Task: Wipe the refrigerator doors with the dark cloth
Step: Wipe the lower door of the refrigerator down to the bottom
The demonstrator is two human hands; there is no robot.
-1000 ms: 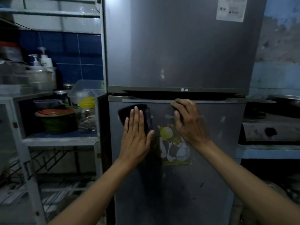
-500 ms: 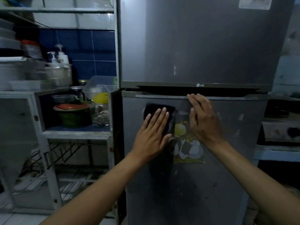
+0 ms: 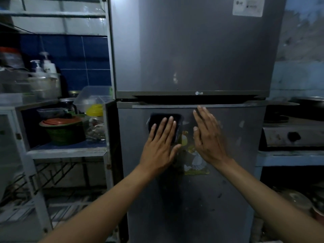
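A grey two-door refrigerator fills the middle of the view, with its upper door (image 3: 192, 50) above its lower door (image 3: 192, 199). The dark cloth (image 3: 157, 118) lies flat against the top left of the lower door. My left hand (image 3: 161, 146) presses on the cloth with its fingers straight, covering the cloth's lower part. My right hand (image 3: 208, 137) rests flat on the lower door just right of the cloth, fingertips near the door's top edge. A worn yellow sticker (image 3: 194, 162) shows between and below the two hands.
A white shelf unit (image 3: 66, 151) stands to the left, holding a green bowl (image 3: 63, 132), clear containers and pump bottles (image 3: 47, 65). A stove (image 3: 294, 135) sits on a blue counter to the right, with a dark pan (image 3: 310, 100) behind it.
My left hand has slid the cloth right along the top of the lower door and now holds near the sticker. My right hand has straightened and lies flatter on the door.
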